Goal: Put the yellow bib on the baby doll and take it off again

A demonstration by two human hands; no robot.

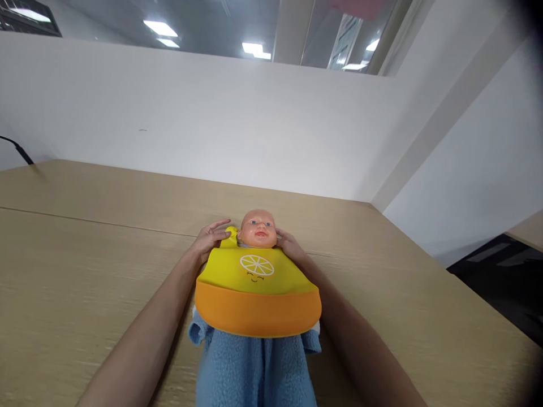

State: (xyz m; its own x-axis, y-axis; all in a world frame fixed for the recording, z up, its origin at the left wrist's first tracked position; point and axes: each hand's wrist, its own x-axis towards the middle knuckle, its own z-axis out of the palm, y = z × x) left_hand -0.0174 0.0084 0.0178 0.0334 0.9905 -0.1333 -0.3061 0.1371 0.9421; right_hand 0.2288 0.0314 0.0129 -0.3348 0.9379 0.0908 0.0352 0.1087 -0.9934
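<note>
A baby doll (258, 227) in blue fleece clothes (254, 367) lies face up on the table, its head toward the wall. Over its chest spreads a yellow bib (229, 271) with a lemon-slice print and an orange catch pocket (258, 311). My left hand (211, 237) pinches one yellow neck strap of the bib (229, 238) beside the doll's head, with the index finger stretched out. At the other side of the neck is my right hand (288, 244); its fingertips go behind the doll's head and neck, so what they grip is hidden.
The wooden table (106, 254) has a seam running across it. A white wall (212, 124) with windows above stands behind it. A black cable (21, 151) comes in at the far left. Past the table's right edge is a dark glossy object (500, 282).
</note>
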